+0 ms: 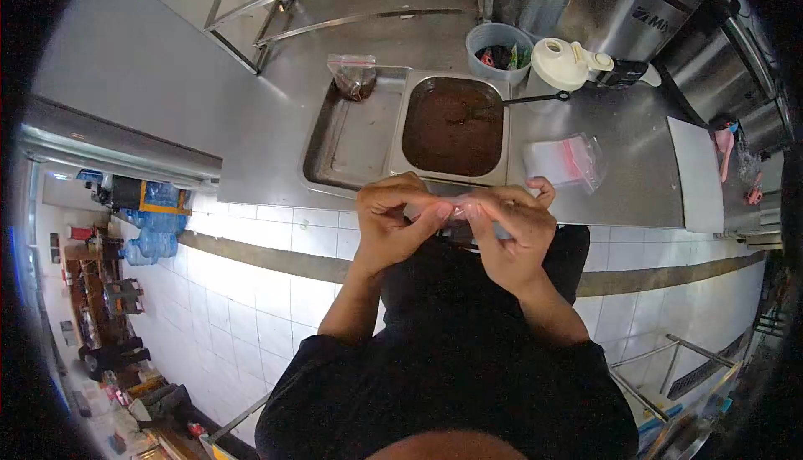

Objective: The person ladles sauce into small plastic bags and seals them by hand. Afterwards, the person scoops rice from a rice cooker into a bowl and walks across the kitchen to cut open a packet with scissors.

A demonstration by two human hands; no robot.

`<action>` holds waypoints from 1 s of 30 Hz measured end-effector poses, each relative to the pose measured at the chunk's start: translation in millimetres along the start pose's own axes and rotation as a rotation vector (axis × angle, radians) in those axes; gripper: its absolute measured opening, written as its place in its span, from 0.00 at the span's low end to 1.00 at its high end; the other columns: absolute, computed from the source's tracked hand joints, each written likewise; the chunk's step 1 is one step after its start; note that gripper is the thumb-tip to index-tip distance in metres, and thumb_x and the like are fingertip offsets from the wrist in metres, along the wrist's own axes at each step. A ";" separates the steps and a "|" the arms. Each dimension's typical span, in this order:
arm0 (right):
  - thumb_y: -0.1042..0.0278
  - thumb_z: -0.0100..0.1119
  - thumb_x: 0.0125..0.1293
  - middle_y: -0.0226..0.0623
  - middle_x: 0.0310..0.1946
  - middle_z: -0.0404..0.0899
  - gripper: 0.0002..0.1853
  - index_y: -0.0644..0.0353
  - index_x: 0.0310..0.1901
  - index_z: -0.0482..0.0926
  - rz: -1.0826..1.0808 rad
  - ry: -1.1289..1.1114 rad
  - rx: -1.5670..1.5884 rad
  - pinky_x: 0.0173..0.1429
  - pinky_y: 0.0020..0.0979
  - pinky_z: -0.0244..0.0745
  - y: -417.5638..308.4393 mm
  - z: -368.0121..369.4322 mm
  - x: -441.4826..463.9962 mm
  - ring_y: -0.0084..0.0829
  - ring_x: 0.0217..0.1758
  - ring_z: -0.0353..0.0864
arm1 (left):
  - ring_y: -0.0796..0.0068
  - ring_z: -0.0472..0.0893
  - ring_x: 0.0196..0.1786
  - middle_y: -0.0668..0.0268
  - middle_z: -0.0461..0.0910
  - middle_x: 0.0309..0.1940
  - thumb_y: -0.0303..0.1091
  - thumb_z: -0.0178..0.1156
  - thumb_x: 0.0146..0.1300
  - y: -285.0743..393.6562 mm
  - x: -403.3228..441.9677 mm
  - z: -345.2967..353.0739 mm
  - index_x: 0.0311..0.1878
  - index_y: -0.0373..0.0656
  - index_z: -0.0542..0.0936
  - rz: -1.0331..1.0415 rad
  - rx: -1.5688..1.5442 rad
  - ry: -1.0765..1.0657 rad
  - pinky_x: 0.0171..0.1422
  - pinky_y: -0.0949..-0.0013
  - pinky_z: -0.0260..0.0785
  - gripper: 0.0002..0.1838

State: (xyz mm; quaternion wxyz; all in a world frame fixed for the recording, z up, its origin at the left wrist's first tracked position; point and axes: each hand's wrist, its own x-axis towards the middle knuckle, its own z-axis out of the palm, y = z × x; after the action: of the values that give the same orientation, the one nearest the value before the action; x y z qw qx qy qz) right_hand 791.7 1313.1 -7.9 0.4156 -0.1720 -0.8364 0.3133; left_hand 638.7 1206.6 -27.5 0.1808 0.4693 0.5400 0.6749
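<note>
At the middle of the frame, just by the near edge of the steel table [631,196], a clear plastic bag [459,203] pinched up between left hand [389,217] and right hand [514,230]. Fingers of the left hand closed to a narrow pinch, thumb pressed toward forefinger, with thin film between. Fingers of the right hand just as nearly closed on the same film, an outer finger lifted away toward the upper right. Both pinches close together, probably for better control of such limp plastic. Lower part of the bag mostly hidden by hands and dark clothing; cannot tell any contents.

Directly beyond the hands, at upper centre, a square pan [396,130] of dark brown mixture [447,138], likely set near the edge for a short reach. Across its right rim, a dark utensil handle [535,98], angled outward, perhaps for easy grasping. Left of the pan and touching, a shallow tray [355,146], with a bag of brown contents [355,84] in the upper left corner, apparently parked there out of the way. To the right of the pan, a stack of clear bags [560,161] with a pink strip, lying flat, presumably handy for the right hand. Farther back, a bucket [481,39] and a cream-lidded jug [559,65].
</note>
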 end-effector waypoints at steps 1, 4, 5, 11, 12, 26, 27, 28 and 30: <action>0.68 0.67 0.63 0.23 0.27 0.86 0.03 0.51 0.37 0.88 -0.003 0.023 0.018 0.61 0.36 0.54 0.2 3.0 -3.0 0.21 0.33 0.82 | 0.79 0.77 0.27 0.64 0.84 0.25 0.23 0.73 0.53 0.0 0.5 -0.6 0.33 0.37 0.88 0.024 -0.013 -0.006 0.33 0.75 0.65 0.04; 0.68 0.68 0.62 0.25 0.27 0.87 0.03 0.53 0.35 0.88 0.006 0.062 0.079 0.63 0.37 0.54 -2.7 7.6 -6.6 0.23 0.32 0.84 | 0.79 0.77 0.27 0.65 0.84 0.24 0.24 0.73 0.53 -0.4 1.0 -3.5 0.33 0.38 0.88 0.073 0.003 -0.021 0.33 0.75 0.65 0.04; 0.68 0.68 0.62 0.25 0.27 0.87 0.02 0.53 0.35 0.88 -0.005 0.052 0.088 0.63 0.38 0.54 -2.5 7.8 -6.2 0.23 0.32 0.85 | 0.79 0.77 0.27 0.65 0.83 0.24 0.24 0.73 0.52 -0.7 0.0 -5.3 0.33 0.38 0.88 0.073 0.048 -0.023 0.33 0.75 0.65 0.04; 0.68 0.66 0.63 0.27 0.29 0.87 0.02 0.54 0.35 0.85 0.047 -0.027 0.149 0.67 0.40 0.54 3.6 3.9 -8.9 0.24 0.34 0.85 | 0.78 0.78 0.28 0.65 0.84 0.24 0.25 0.73 0.49 7.6 -1.9 -7.8 0.31 0.38 0.88 0.034 0.140 -0.041 0.34 0.73 0.67 0.06; 0.68 0.66 0.63 0.27 0.29 0.87 0.02 0.54 0.35 0.85 0.064 -0.030 0.142 0.68 0.41 0.54 2.5 4.3 -8.3 0.24 0.35 0.85 | 0.77 0.79 0.28 0.65 0.84 0.24 0.25 0.73 0.48 7.1 -2.3 -7.7 0.31 0.38 0.88 0.011 0.135 -0.030 0.35 0.73 0.67 0.06; 0.67 0.71 0.56 0.23 0.31 0.87 0.04 0.49 0.33 0.86 -0.001 -0.087 0.013 0.67 0.43 0.53 13.1 -0.4 -12.4 0.23 0.43 0.85 | 0.78 0.79 0.27 0.66 0.82 0.22 0.25 0.73 0.48 -3.9 -12.4 -11.1 0.28 0.38 0.86 -0.055 0.139 -0.077 0.35 0.73 0.69 0.04; 0.67 0.71 0.56 0.23 0.31 0.87 0.04 0.49 0.34 0.87 -0.027 -0.101 0.006 0.67 0.43 0.53 12.8 -1.4 -11.7 0.23 0.43 0.85 | 0.78 0.79 0.27 0.66 0.82 0.22 0.25 0.73 0.48 -3.9 -12.6 -10.2 0.28 0.38 0.86 -0.063 0.118 -0.087 0.35 0.73 0.69 0.05; 0.67 0.71 0.56 0.23 0.32 0.88 0.05 0.48 0.36 0.87 -0.053 -0.116 0.000 0.67 0.43 0.53 12.4 -1.9 -11.5 0.22 0.43 0.85 | 0.78 0.78 0.27 0.66 0.82 0.22 0.25 0.74 0.48 -3.2 -12.2 -7.6 0.29 0.38 0.87 -0.058 0.126 -0.086 0.35 0.73 0.69 0.05; 0.67 0.70 0.58 0.23 0.32 0.88 0.04 0.48 0.36 0.87 -0.072 -0.108 -0.037 0.67 0.42 0.53 11.1 -1.3 -13.5 0.22 0.44 0.85 | 0.79 0.78 0.27 0.65 0.82 0.22 0.25 0.74 0.49 -0.6 -10.9 -3.9 0.30 0.38 0.87 -0.047 0.146 -0.087 0.35 0.73 0.68 0.05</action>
State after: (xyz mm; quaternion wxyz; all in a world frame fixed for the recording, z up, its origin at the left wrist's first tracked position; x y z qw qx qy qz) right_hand 801.0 1314.5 -22.6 0.3777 -0.1322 -0.8688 0.2915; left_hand 640.7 1196.5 -32.7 0.1852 0.4973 0.5903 0.6082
